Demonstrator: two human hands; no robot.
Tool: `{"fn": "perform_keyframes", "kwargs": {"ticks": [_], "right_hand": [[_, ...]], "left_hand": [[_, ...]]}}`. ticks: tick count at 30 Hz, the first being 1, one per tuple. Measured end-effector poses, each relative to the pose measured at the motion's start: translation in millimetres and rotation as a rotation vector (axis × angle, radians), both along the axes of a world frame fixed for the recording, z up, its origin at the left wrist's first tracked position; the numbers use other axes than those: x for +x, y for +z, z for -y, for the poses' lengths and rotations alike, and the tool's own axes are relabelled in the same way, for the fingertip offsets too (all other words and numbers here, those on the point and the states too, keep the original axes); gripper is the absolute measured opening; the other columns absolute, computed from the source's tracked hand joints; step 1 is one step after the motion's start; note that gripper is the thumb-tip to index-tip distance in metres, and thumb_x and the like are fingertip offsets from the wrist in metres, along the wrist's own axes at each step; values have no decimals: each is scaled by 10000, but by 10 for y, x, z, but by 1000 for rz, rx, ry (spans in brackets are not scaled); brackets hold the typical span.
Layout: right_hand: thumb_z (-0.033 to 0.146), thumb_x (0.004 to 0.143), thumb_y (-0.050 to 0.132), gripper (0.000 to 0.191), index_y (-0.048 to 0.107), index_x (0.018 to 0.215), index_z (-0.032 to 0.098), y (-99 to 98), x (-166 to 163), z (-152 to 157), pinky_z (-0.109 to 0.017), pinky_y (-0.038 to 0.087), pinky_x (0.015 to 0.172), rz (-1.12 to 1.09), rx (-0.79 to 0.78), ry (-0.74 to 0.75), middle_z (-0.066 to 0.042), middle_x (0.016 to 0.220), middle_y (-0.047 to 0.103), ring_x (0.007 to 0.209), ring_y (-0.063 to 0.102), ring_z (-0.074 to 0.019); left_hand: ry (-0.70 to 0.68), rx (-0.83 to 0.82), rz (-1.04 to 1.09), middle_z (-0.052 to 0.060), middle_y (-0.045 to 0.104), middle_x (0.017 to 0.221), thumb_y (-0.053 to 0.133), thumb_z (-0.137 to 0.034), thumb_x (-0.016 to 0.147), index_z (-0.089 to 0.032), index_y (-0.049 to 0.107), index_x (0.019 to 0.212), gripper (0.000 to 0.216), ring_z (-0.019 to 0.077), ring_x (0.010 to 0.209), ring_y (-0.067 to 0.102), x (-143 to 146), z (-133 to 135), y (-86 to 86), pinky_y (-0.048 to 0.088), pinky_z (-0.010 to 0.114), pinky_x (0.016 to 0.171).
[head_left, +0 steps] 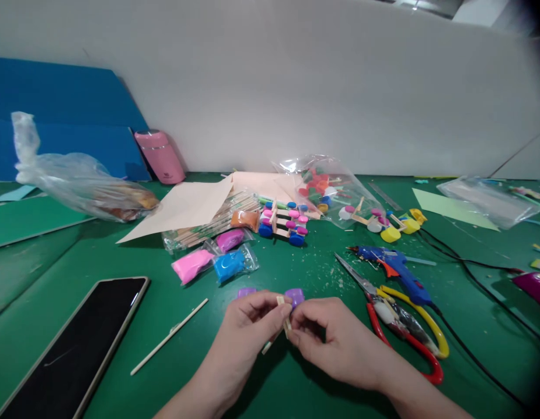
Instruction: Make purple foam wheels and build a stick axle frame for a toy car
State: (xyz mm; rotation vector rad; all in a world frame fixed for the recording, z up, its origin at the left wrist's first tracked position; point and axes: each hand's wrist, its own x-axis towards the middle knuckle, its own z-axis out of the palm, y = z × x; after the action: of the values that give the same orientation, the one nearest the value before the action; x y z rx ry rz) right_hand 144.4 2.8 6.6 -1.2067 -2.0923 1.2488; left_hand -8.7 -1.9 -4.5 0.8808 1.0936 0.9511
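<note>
Both hands are meeting low over the green worktop, just in front of the person, and the small wooden stick is sitting right between them. The left hand is pinching the stick's upper part between thumb and forefinger; the right hand is closing its fingers around the lower part from the other side, so both are gripping the same piece. The stick's long axis is running nearly upright, leaning slightly toward the right at its lower end. Two purple caps are lying on the worktop just beyond the fingertips, one behind each hand. Both forearms are coming in from the bottom edge, wrists angled inward, knuckles facing up. A longer skewer is lying to the left, and the scissors and blue glue gun are resting to the right.
</note>
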Motion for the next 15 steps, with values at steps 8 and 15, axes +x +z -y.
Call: {"fn": "perform_keyframes", "kwargs": {"ticks": [8, 15], "right_hand": [[156, 753, 499, 127, 480, 628, 174, 10, -3, -4, -172, 291, 455, 20, 0, 9, 61, 550, 428, 490, 389, -69], [169, 755, 510, 118, 497, 637, 173, 5, 1, -12, -177, 299, 461, 7, -38, -3, 61, 545, 433, 490, 394, -71]], "left_hand": [[13, 60, -77, -22, 458, 528, 613, -334, 704, -148, 637, 560, 236, 95, 515, 341, 22, -5, 30, 249, 220, 467], [-10, 61, -81, -38, 428, 515, 599, -314, 727, -143, 606, 556, 242, 83, 506, 326, 0, -6, -5, 245, 214, 471]]}}
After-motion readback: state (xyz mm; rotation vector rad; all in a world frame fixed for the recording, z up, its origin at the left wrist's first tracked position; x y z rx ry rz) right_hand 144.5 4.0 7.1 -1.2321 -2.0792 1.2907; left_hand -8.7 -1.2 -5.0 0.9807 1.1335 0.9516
